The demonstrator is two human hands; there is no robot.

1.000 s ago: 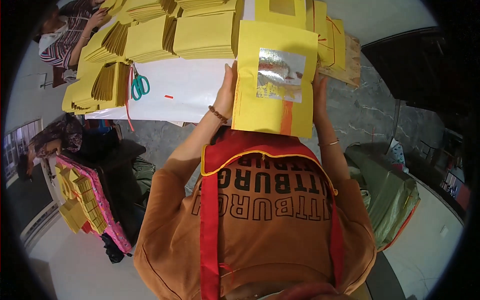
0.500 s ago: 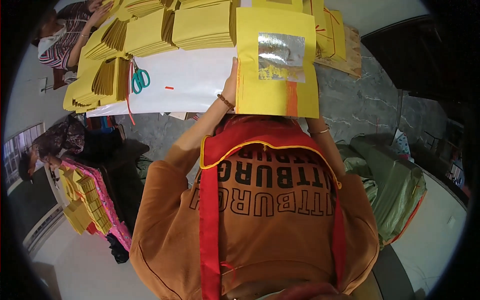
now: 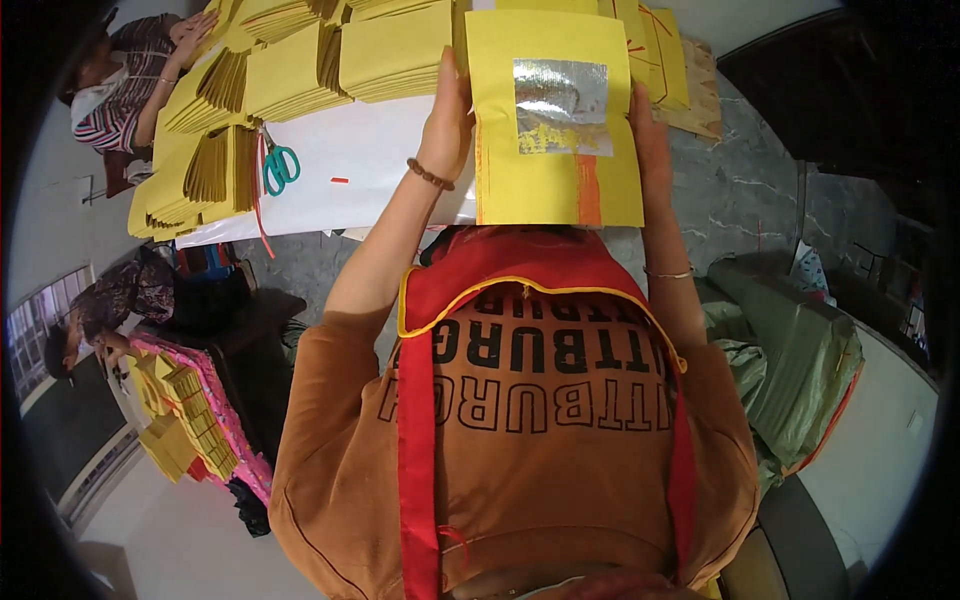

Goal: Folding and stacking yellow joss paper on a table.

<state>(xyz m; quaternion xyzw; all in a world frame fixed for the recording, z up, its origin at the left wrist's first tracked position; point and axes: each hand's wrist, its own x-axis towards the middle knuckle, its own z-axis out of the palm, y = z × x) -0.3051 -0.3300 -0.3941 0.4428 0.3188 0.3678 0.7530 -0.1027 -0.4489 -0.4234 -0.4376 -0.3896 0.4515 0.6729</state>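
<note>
A yellow paper stack (image 3: 560, 185) with a silver foil square and an orange stripe on its top sheet is upright before my chest, at the near table edge. My left hand (image 3: 447, 125) presses along its left side, thumb stretched upward, a beaded bracelet at the wrist. Against the opposite side lies my right hand (image 3: 651, 150), a thin bangle on that wrist. Both hands hold the stack between them; the fingers that go behind the paper are hidden.
Rows of folded yellow paper bundles (image 3: 395, 55) cover the far and left table. Teal-handled scissors (image 3: 280, 170) and a red scrap (image 3: 340, 181) lie on the white table cover (image 3: 330, 135). Two other people work at the left. Green wrapped bundles (image 3: 790, 350) stand at right.
My hands have shifted from mostly behind the paper stack to its two sides, so more of both shows. The stack has moved slightly up in the view.
</note>
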